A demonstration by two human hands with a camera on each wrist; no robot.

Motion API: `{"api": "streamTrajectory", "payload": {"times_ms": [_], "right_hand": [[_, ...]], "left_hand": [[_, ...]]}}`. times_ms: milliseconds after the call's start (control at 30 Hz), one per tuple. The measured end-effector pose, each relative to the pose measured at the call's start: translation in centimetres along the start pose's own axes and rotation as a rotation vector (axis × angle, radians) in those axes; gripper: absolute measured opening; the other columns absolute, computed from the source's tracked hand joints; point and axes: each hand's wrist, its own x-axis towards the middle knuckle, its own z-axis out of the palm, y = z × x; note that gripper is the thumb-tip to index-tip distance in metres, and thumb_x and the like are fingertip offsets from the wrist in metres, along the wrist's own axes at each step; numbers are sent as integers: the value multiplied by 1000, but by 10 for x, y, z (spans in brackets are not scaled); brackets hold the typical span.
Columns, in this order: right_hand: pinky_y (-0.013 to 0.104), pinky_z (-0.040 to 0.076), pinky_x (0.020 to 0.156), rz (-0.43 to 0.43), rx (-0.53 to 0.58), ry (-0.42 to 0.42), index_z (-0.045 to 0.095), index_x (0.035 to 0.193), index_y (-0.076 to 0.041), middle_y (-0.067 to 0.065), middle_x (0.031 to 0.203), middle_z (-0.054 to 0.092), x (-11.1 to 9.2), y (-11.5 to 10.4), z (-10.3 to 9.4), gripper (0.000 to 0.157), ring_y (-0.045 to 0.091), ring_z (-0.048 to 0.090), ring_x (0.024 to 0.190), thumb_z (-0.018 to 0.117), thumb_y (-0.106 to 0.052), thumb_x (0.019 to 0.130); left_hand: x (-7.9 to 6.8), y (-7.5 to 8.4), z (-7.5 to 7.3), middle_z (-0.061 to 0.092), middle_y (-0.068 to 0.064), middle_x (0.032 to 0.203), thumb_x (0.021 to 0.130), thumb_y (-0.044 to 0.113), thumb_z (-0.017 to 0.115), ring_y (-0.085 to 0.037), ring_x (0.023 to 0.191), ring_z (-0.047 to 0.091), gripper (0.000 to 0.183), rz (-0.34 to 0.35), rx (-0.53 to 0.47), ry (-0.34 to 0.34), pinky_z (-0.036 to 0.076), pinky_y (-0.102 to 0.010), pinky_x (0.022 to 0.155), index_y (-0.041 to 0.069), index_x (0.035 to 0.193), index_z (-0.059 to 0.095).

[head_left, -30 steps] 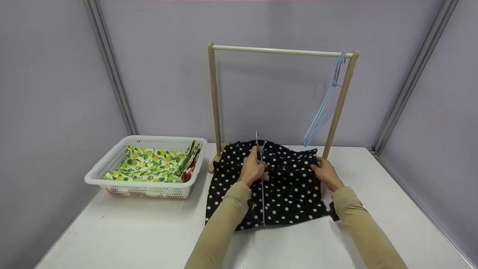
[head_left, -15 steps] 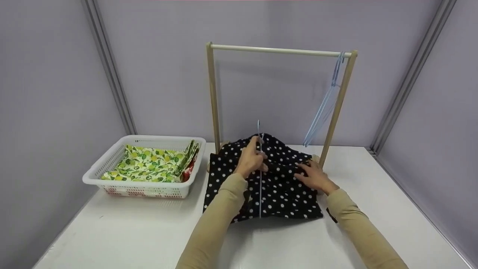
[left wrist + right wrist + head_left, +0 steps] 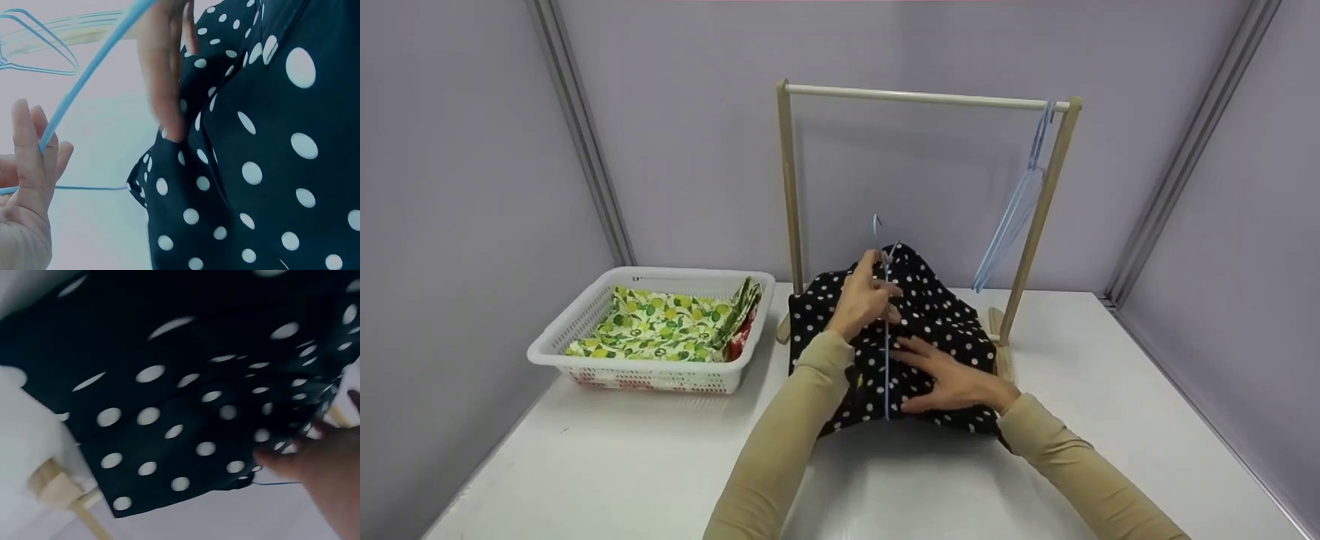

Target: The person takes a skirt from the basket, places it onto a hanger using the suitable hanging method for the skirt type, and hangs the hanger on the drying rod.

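In the head view my left hand [image 3: 864,300] grips a light blue hanger [image 3: 886,375] near its neck, the hook pointing up. The left wrist view shows the hanger wire [image 3: 90,70] passing between the fingers of my left hand [image 3: 28,191]. A black cloth garment with white polka dots [image 3: 926,315] drapes about the hanger, peaked at the top, its lower edge raised over the table. My right hand [image 3: 949,379] is spread against the cloth's front, fingertips close to the wire. In the right wrist view, the fingers of my right hand [image 3: 326,467] lie along the dotted cloth [image 3: 149,416].
A wooden rack with a white rail [image 3: 915,96] stands behind the cloth. More blue hangers [image 3: 1009,217] hang at its right end. To the left, a white plastic basket [image 3: 652,368] holds lemon-print cloth [image 3: 667,326] and some red fabric. Walls enclose the white table [image 3: 607,465].
My left hand has lifted the hanger and cloth upward. My right hand has let go of the cloth's right edge and moved left and down across its front.
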Motion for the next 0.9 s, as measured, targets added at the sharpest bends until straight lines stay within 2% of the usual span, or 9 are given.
{"api": "streamTrajectory", "payload": {"times_ms": [100, 200, 367, 433, 500, 567, 667, 767, 900], "right_hand": [[62, 22, 115, -24, 49, -84, 42, 149, -29, 4, 166, 7, -2, -8, 2, 75, 34, 11, 151, 71, -50, 84], [63, 22, 115, -43, 25, -90, 50, 144, -29, 6, 165, 7, -2, -13, 4, 65, 35, 10, 151, 69, -48, 85], [61, 19, 117, -67, -47, 6, 59, 133, -21, 9, 163, 18, 0, -21, 12, 47, 35, 7, 151, 60, -36, 89], [59, 17, 118, -82, 7, 87, 64, 124, -18, 10, 159, 30, 3, -23, 14, 34, 34, 11, 151, 54, -26, 93], [55, 23, 118, -83, 118, 179, 67, 119, -12, 11, 151, 44, 5, -26, 14, 28, 32, 26, 147, 48, -19, 98], [48, 37, 111, -72, 252, 282, 68, 117, -8, 12, 135, 59, 7, -33, 14, 29, 29, 48, 133, 45, -18, 103], [33, 55, 80, -24, 373, 411, 64, 125, -5, 13, 107, 71, 9, -47, 13, 34, 20, 67, 93, 50, -27, 103], [25, 50, 54, 17, 418, 491, 63, 124, -5, 12, 85, 72, 11, -58, 15, 33, 13, 61, 61, 57, -27, 100], [20, 41, 42, 44, 451, 526, 63, 115, -4, 12, 74, 67, 10, -65, 16, 21, 8, 50, 45, 56, -18, 101]], "left_hand": [[0, 1, 1, 72, -15, 97, 97, -1, 51, -23, 55, 66, 40, 8, -16, 0, 60, -45, 62, 17, 132, 44], [0, 2, 2, 72, -13, 93, 97, -2, 51, -22, 53, 65, 39, 32, -43, -1, 60, -44, 60, 16, 131, 45], [3, 5, 2, 71, -13, 91, 97, -3, 50, -21, 50, 62, 40, 68, -77, 12, 59, -45, 57, 18, 132, 45], [3, 7, 3, 71, -13, 90, 97, -2, 51, -21, 50, 63, 40, 70, -80, 16, 59, -48, 58, 17, 132, 45], [3, 9, 2, 72, -14, 90, 97, -2, 51, -22, 52, 64, 40, 68, -82, 12, 59, -50, 61, 16, 132, 44], [4, 10, 1, 72, -14, 90, 97, -2, 51, -23, 53, 65, 39, 63, -88, 12, 58, -53, 64, 15, 132, 43], [4, 12, 0, 72, -14, 92, 98, -1, 51, -24, 55, 66, 39, 67, -79, 10, 59, -48, 62, 15, 132, 42], [4, 14, 0, 72, -15, 95, 98, 0, 51, -24, 57, 67, 40, 82, -83, -4, 59, -42, 58, 17, 133, 42], [3, 13, -2, 70, -17, 107, 99, 5, 54, -27, 68, 70, 48, 74, -115, -65, 60, -42, 61, 21, 141, 38]]}}
